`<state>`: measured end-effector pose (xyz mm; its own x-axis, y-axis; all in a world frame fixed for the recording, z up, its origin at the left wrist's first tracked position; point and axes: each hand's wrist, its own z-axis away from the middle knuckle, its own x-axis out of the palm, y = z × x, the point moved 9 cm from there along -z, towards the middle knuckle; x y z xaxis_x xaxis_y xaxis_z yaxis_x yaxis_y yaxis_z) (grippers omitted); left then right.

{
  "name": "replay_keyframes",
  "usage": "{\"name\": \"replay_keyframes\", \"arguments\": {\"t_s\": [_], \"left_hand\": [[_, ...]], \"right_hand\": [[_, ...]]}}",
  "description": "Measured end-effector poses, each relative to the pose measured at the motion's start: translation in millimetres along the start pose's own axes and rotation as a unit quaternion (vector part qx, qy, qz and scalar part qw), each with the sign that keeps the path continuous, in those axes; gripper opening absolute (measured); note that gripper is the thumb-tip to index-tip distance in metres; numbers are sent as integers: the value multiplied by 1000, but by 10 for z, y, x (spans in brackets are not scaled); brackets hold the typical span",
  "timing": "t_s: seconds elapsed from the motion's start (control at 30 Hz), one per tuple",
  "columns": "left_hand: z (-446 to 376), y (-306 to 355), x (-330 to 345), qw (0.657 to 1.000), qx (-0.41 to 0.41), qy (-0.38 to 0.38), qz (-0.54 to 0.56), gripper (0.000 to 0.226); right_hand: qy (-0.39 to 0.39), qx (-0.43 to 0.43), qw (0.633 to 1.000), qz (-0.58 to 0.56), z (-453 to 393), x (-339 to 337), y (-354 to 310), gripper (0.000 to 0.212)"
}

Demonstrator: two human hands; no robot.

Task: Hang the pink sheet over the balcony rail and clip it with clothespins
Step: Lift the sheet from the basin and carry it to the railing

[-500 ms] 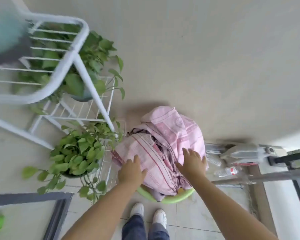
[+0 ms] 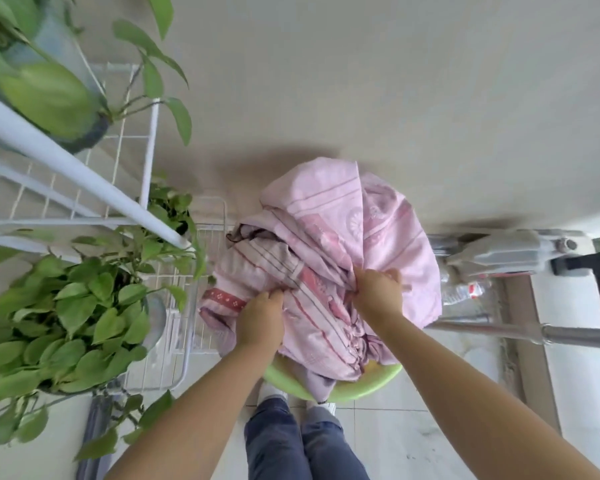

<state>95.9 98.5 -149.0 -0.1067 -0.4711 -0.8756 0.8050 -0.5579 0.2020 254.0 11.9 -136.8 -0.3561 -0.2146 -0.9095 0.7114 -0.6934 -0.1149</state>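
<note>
The pink sheet (image 2: 329,230), patterned with stripes and darker pink bands, lies bunched in a heap in a light green basin (image 2: 368,386) on the floor against the wall. My left hand (image 2: 260,322) presses into the near left side of the heap with its fingers curled into the cloth. My right hand (image 2: 378,289) is closed on a gathered fold near the middle right. No clothespins are in view.
A white wire plant rack (image 2: 146,216) with leafy green plants (image 2: 73,317) stands close on the left. A metal pole (image 2: 534,332) and plastic bottles (image 2: 465,291) lie on the right by a dark doorframe. My feet and jeans are below the basin.
Both hands have gone from resting flat on the sheet to gripping its folds. The camera has come closer and lower over the basin.
</note>
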Motion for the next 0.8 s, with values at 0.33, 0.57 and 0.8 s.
{"name": "replay_keyframes", "arguments": {"t_s": [0.33, 0.57, 0.8], "left_hand": [[481, 239, -1583, 944, -35, 136, 300, 30], [1209, 917, -3376, 870, 108, 317, 361, 21], [2269, 1909, -4535, 740, 352, 404, 407, 30]], "right_hand": [[83, -57, 961, -259, 438, -1322, -127, 37], [290, -135, 875, -364, 1216, -3232, -104, 15], [492, -83, 793, -350, 2605, -4377, 384, 27]]}}
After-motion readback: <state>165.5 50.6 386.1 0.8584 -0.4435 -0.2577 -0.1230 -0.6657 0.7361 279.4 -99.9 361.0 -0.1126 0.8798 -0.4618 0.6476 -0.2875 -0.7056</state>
